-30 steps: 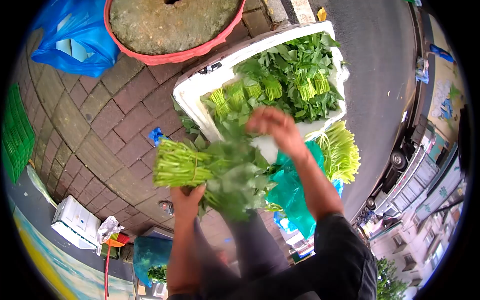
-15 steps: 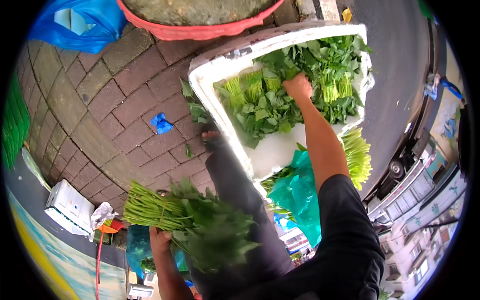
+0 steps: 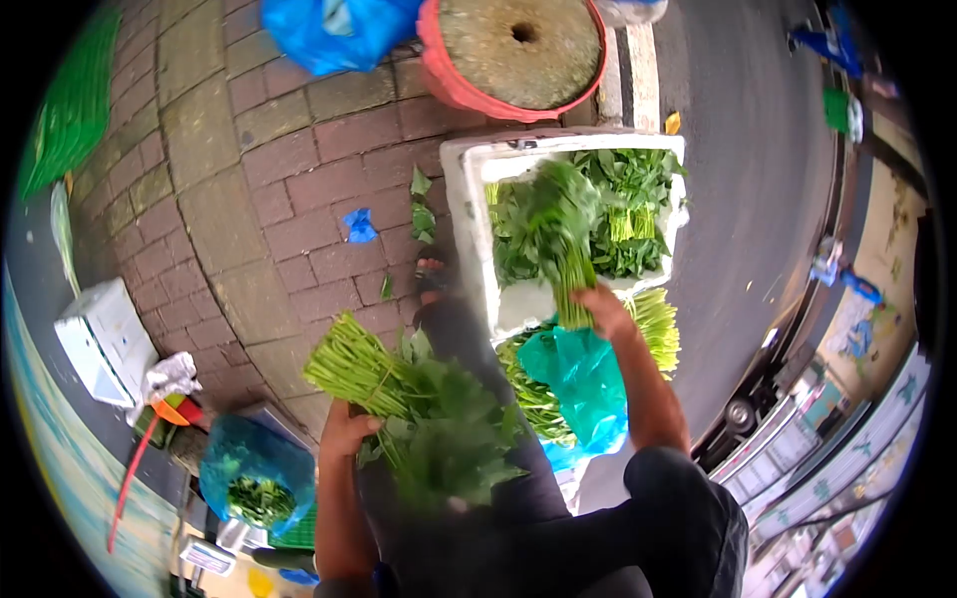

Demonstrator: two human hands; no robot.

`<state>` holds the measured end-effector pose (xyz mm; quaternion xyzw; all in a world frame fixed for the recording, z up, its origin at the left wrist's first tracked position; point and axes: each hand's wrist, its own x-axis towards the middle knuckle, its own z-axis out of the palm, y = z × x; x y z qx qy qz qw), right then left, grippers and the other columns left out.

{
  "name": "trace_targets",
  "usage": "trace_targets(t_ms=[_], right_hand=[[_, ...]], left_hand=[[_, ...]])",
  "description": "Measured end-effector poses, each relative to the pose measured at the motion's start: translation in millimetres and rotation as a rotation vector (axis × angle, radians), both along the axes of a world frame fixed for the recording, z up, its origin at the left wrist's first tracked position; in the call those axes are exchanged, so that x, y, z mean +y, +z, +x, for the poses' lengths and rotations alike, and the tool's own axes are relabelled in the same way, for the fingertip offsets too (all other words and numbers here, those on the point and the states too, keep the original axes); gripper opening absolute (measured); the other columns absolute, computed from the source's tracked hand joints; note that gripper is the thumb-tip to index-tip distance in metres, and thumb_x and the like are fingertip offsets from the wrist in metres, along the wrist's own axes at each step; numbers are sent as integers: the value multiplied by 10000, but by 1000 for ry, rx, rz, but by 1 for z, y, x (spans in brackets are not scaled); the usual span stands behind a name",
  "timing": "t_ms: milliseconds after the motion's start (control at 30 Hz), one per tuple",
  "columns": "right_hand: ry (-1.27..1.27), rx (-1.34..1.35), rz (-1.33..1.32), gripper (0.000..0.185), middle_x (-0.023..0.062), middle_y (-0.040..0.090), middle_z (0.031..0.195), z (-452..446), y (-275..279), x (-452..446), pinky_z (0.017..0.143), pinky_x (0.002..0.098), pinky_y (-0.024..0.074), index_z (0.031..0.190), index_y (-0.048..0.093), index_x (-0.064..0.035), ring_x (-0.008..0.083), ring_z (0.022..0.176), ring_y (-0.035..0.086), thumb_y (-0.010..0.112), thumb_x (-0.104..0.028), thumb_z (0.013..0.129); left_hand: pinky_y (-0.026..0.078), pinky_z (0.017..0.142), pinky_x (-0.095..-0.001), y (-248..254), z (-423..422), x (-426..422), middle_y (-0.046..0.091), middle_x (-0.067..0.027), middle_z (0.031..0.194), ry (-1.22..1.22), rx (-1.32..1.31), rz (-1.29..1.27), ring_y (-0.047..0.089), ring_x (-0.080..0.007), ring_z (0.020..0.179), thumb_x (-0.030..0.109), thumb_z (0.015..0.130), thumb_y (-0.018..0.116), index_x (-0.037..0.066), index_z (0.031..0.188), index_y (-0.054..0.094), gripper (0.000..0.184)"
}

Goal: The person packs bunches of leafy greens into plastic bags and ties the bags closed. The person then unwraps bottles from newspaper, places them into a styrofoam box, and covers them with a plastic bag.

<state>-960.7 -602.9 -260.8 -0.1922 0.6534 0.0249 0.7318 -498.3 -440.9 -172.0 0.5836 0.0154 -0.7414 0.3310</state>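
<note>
My left hand [image 3: 346, 431] is closed under a large bundle of leafy greens [image 3: 374, 374], whose cut stems point to the upper left and whose leaves spread over my legs. Another bunch of greens [image 3: 566, 239] is gripped at its stem end by my right hand [image 3: 604, 311], its leaves pointing up over the white foam box [image 3: 466, 219]. Inside the box lie more bunches with dark leaves and pale stems [image 3: 631, 224]. Beneath my right hand, a teal plastic bag [image 3: 580, 374] rests against other light-green stems [image 3: 656, 324].
A round stone slab in a red rim [image 3: 439, 62] stands beyond the box, beside a blue bag [image 3: 334, 35]. Loose leaves and a blue scrap [image 3: 360, 225] lie on the brick paving. At left are a white box [image 3: 105, 341] and a bag of greens [image 3: 257, 473].
My right hand has pulled back from inside the box and now holds a bunch. The left hand still holds its bundle. The view has shifted.
</note>
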Motion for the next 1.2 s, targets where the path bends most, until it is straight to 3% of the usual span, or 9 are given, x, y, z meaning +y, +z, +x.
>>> trace_targets(t_ms=[133, 200, 267, 333, 500, 633, 833, 967, 1200], right_hand=[[-417, -490, -13, 942, 151, 574, 1361, 54, 103, 72, 1068, 494, 461, 1488, 367, -42, 322, 1246, 570, 880, -355, 763], [-414, -489, -219, 869, 109, 552, 1387, 104, 109, 86, 1077, 441, 445, 1483, 388, -30, 275, 1276, 534, 863, -250, 789], [7, -47, -328, 835, 78, 547, 1380, 159, 105, 95, 1044, 405, 453, 1477, 402, -32, 237, 1239, 536, 852, -200, 794], [-213, -198, -344, 690, 77, 636, 1224, 227, 103, 109, 997, 386, 466, 1362, 535, 19, 220, 1106, 597, 846, -194, 784], [346, -100, -383, 467, 76, 690, 1064, 324, 152, 169, 876, 351, 494, 1119, 670, 61, 185, 945, 629, 794, -257, 800], [407, -308, -271, 710, 112, 618, 1270, 387, 182, 244, 983, 366, 474, 1389, 485, 31, 233, 1097, 607, 778, -228, 797], [877, -269, -327, 684, 127, 636, 1238, 500, 203, 339, 965, 389, 477, 1384, 508, 32, 255, 1086, 607, 786, -209, 807], [1430, -354, -349, 585, 110, 676, 1137, 605, 230, 400, 869, 392, 529, 1302, 552, 41, 203, 978, 643, 779, -208, 824], [2234, -474, -558, 800, 299, 663, 1170, 745, 235, 471, 939, 451, 504, 1327, 496, 99, 402, 1114, 649, 789, -407, 780]], left_hand=[[426, 1081, -415, 27, 22, 50, 558, -122, 1380, 113, 98, -150, 540, -277, 1270, 263, 633, 869, -17, 1475, 399, 1004], [407, 1096, -423, 38, 37, 83, 550, -137, 1394, 143, 154, -167, 527, -287, 1284, 311, 640, 864, -30, 1481, 389, 1024], [393, 1105, -427, 60, 53, 115, 542, -157, 1407, 243, 155, -196, 519, -298, 1292, 355, 647, 857, -47, 1477, 388, 1035], [384, 1114, -419, 65, 69, 162, 539, -177, 1415, 281, 165, -295, 506, -302, 1307, 367, 699, 811, -59, 1475, 393, 979], [383, 1117, -410, 101, 118, 247, 529, -171, 1432, 244, 96, -400, 508, -278, 1303, 347, 786, 801, -41, 1485, 400, 894], [375, 1126, -404, 138, 148, 351, 523, -164, 1445, 509, 28, -535, 500, -275, 1307, 328, 828, 782, -21, 1478, 433, 816], [386, 1122, -398, 181, 194, 543, 545, -160, 1430, 900, -137, -315, 520, -274, 1286, 305, 829, 765, -14, 1495, 420, 815], [469, 1044, -387, 141, 191, 652, 622, -147, 1325, 1256, -351, -149, 606, -255, 1173, 259, 811, 741, -19, 1473, 436, 781], [555, 863, -350, 101, 200, 726, 662, -100, 1156, 1746, -399, -217, 641, -208, 999, 190, 822, 677, -25, 1338, 554, 573]])
